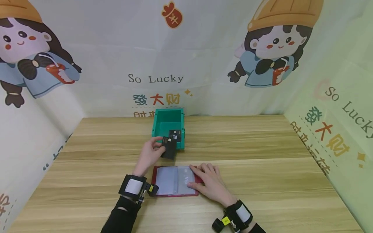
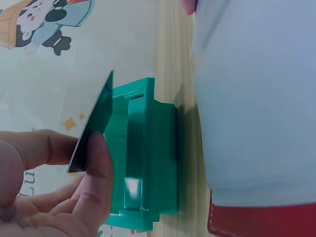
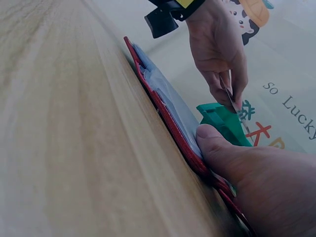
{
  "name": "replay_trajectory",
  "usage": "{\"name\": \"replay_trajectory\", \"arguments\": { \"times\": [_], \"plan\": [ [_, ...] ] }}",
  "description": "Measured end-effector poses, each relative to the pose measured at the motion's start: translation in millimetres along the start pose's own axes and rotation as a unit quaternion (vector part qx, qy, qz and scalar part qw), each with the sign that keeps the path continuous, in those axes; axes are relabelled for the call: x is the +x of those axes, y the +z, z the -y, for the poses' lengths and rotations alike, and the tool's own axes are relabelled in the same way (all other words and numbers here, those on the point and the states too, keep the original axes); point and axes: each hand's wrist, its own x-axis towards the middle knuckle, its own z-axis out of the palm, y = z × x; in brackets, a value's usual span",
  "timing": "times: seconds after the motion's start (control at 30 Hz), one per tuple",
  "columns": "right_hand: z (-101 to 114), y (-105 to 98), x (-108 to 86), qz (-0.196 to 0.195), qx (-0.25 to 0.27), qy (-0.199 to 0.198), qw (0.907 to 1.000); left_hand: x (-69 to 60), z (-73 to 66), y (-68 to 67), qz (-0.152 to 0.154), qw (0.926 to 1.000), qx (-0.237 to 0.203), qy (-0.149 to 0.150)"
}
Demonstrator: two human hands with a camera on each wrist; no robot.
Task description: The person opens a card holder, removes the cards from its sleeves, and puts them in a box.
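My left hand (image 1: 152,152) pinches a black card (image 1: 169,149) between thumb and fingers, just over the near edge of a green plastic bin (image 1: 167,114). In the left wrist view the card (image 2: 96,123) is seen nearly edge-on. Another black card (image 1: 175,134) lies inside the bin at its near right corner. Below it on the table, a red card holder (image 1: 154,176) is spread open, showing clear plastic sleeves (image 1: 166,181). My right hand (image 1: 212,183) rests on its right side, thumb and forefinger pressing the sleeve page; faint lettering shows there.
A wood-grain table (image 1: 262,181) carries the bin and the holder. Behind it and at the sides hangs a pale printed backdrop (image 1: 204,64) with cartoon figures and lettering. The bin stands near the table's back edge.
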Motion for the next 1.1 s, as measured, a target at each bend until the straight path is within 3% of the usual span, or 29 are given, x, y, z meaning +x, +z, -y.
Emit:
{"name": "replay_trajectory", "arguments": {
  "times": [0.17, 0.4, 0.73, 1.1],
  "plan": [
    [0.1, -0.6, -0.2, 0.000, 0.002, 0.001, 1.0000, 12.4, -0.6, 6.7, -0.038, 0.9990, 0.005, 0.023],
    [0.8, -1.9, -0.8, -0.012, -0.007, -0.009, 0.9999, 25.7, -9.0, 15.5, -0.078, 0.9931, 0.060, 0.064],
    [1.0, -2.0, -0.7, -0.017, -0.005, -0.015, 0.9997, 44.2, -17.4, 23.0, -0.060, 0.9953, 0.061, 0.045],
    [1.7, -2.5, -0.3, -0.012, -0.003, -0.011, 0.9999, 58.8, -16.8, 32.8, -0.051, 0.9920, 0.113, 0.025]
  ]
}}
